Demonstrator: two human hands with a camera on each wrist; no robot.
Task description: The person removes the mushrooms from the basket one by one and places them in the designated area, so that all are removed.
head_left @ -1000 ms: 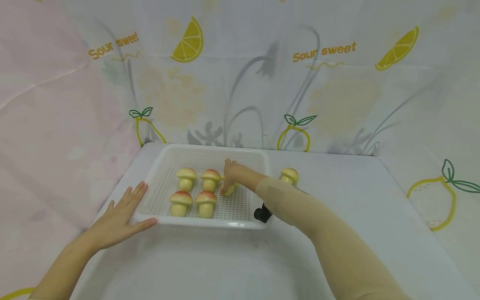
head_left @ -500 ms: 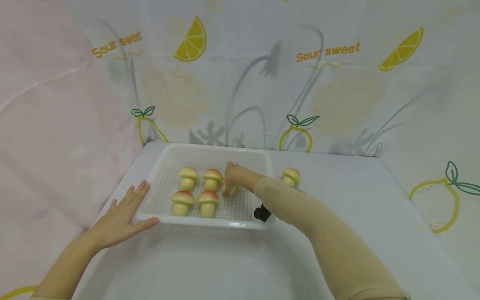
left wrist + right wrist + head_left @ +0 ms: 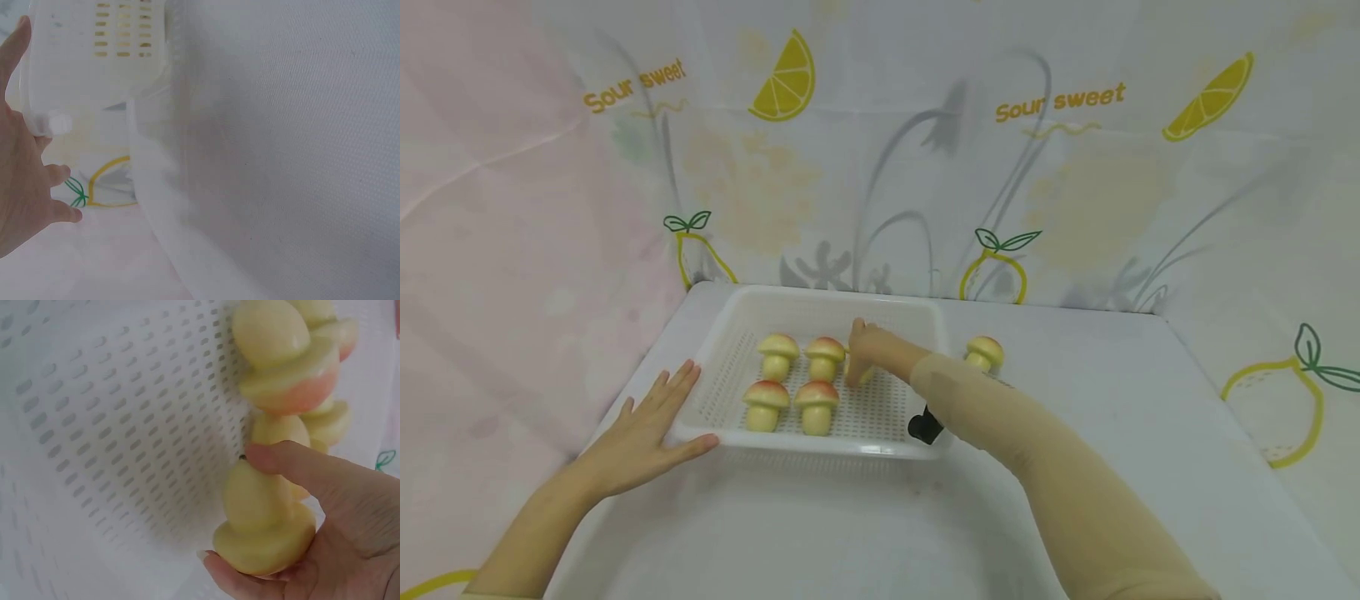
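Observation:
In the head view a white perforated plastic basket (image 3: 880,448) holds several toy mushrooms in two rows, among them a red-capped mushroom (image 3: 816,408) at the front and a yellow-capped mushroom (image 3: 777,357) at the back. My right hand (image 3: 872,350) reaches inside and grips another yellow mushroom (image 3: 256,500), thumb on its stem and fingers around its cap. That mushroom is partly hidden in the head view, right of the back row. My left hand (image 3: 632,442) rests at the basket's front left corner, fingers straight and spread, thumb along the rim.
One more mushroom (image 3: 983,353) lies on the white table (image 3: 1120,433), right of the basket. A black wrist mount (image 3: 925,427) under my right forearm overlaps the basket's front right corner. Lemon-printed cloth (image 3: 880,167) rises behind the table.
The head view has shifted slightly. My right hand stays on the mushroom at nearly the same spot in the basket, and my left hand keeps its place at the corner.

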